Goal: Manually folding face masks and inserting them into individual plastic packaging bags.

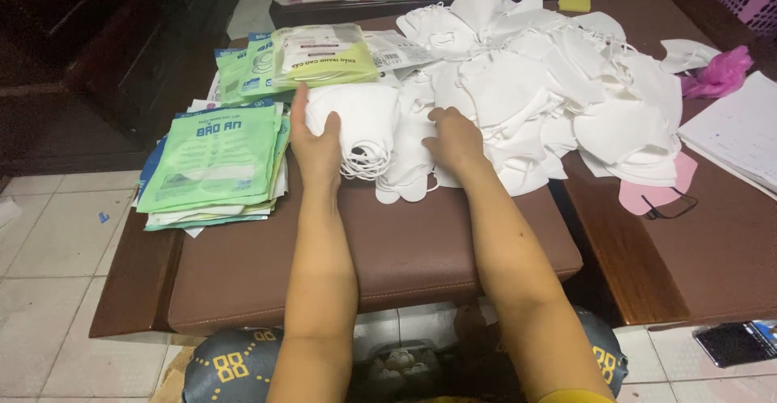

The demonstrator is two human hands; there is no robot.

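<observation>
**One head-worn view, looking down and forward**

The single camera sits above and behind the left hand (316, 146) and right hand (455, 137), tilted steeply down. Both forearms run up from the bottom edge. The view is close, taking in the brown table (388, 249) beyond and beside the hands, plus the person's lap below.

Brown worktop (388, 265) loaded with masks and packets

A large heap of white face masks (534, 87) covers its far middle; a stack of green and blue flat packets (214, 164) lies at the left edge, a pink mask (657, 188) and white papers (736, 132) at the right, with a pink plastic bag (719, 74) and a yellow block (574, 2) near the far side.
</observation>
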